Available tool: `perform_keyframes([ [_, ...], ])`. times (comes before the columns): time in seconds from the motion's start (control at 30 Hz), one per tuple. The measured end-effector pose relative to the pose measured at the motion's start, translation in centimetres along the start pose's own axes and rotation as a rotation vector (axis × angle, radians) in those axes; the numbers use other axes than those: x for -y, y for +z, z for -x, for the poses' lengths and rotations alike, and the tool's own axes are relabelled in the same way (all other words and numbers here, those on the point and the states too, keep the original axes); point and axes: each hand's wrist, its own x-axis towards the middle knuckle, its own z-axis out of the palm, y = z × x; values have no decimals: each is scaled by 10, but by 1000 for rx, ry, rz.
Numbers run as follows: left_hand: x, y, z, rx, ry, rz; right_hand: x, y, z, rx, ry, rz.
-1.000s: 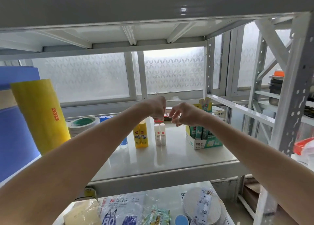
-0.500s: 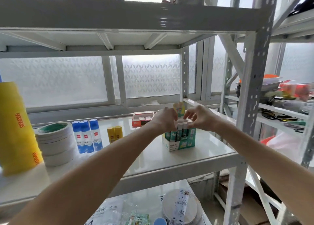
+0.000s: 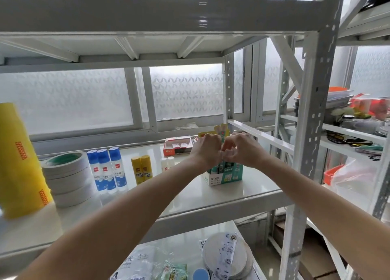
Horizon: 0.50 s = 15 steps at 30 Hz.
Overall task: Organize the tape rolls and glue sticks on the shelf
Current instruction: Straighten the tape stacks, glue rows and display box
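Both hands meet over the green-and-white glue stick box point(image 3: 224, 175) at the right of the white shelf point(image 3: 242, 197): the left hand point(image 3: 205, 150) and right hand point(image 3: 240, 149) have fingers curled and touching just above the sticks, though whether they pinch one I cannot tell. Further left stand two small white glue sticks point(image 3: 167, 163), two yellow ones point(image 3: 141, 172), three blue-capped glue bottles point(image 3: 107, 174), a stack of white tape rolls point(image 3: 67, 181) and a tall yellow roll point(image 3: 20, 163).

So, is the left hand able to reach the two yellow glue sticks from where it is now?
Probably yes. The left hand is over the green display box, and the yellow glue sticks stand upright further left with bare shelf around them. Only the small white sticks stand between.
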Motion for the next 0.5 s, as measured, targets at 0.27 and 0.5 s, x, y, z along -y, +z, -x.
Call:
perform_keyframes([
  [0.27, 1, -25, -2, 305, 20, -119, 1, 1, 0, 50, 3, 9],
  [0.5, -3, -16, 10, 406, 136, -423, 0, 4, 2, 34, 10, 26],
])
